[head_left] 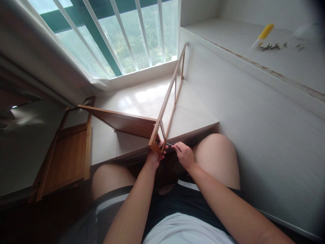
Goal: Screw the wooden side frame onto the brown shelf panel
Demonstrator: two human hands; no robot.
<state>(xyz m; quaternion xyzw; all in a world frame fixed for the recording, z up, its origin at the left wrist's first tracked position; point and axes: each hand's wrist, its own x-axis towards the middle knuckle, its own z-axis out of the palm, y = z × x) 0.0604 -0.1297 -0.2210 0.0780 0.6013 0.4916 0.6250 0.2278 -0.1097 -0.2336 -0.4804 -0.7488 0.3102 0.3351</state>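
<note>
A slim wooden frame (167, 96) stands on the pale bench and joins a brown wooden panel (124, 122) at its near end. My left hand (155, 158) is closed around the frame's lower near corner, partly hidden behind the wood. From the right, my right hand (184, 154) pinches a thin metal rod (169, 145), which looks like a hex key. The rod's tip points at the frame's corner beside my left fingers. Whether the tip sits in a fastener is too small to tell.
Another wooden panelled piece (67, 159) leans at the left of the bench top (193, 115). On the right-hand ledge (238, 37) lie a yellow-handled tool (266, 31), several small metal fasteners (271, 46) and a clear plastic bag (306, 32). A barred window (132, 34) and curtain (53, 44) are ahead.
</note>
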